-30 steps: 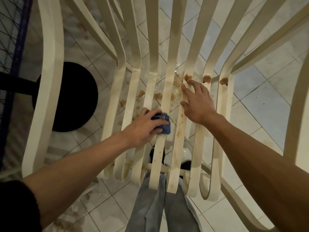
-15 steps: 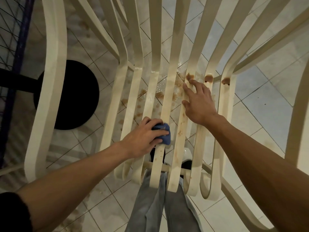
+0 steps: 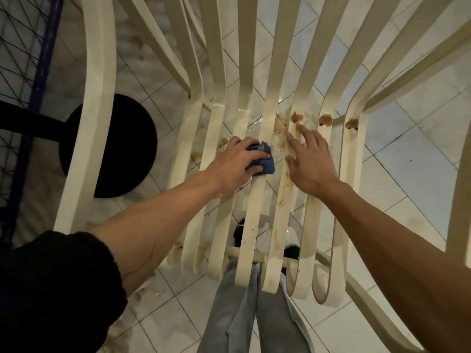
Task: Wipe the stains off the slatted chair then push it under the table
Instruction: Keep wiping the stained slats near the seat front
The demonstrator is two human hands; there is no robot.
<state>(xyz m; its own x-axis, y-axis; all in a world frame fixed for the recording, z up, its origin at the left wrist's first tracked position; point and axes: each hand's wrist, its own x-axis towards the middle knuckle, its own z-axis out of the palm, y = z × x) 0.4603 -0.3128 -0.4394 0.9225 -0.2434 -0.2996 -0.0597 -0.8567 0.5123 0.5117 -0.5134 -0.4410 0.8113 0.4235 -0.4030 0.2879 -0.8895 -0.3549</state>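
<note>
My left hand (image 3: 235,164) is knuckles up, fingers curled tight around what it grips, forearm reaching in from the near left with a dark sleeve bunched at the elbow. My right hand (image 3: 312,161) lies flat, palm down, fingers spread and pointing far, arm bare.

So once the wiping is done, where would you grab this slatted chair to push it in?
Probably by the two broad outer armrest bands, one hand on each, coming from the seat's front edge where the person stands. They curve along both sides, are wide enough to wrap, and look unstained, unlike the blotched seat slats under the right hand.
</note>
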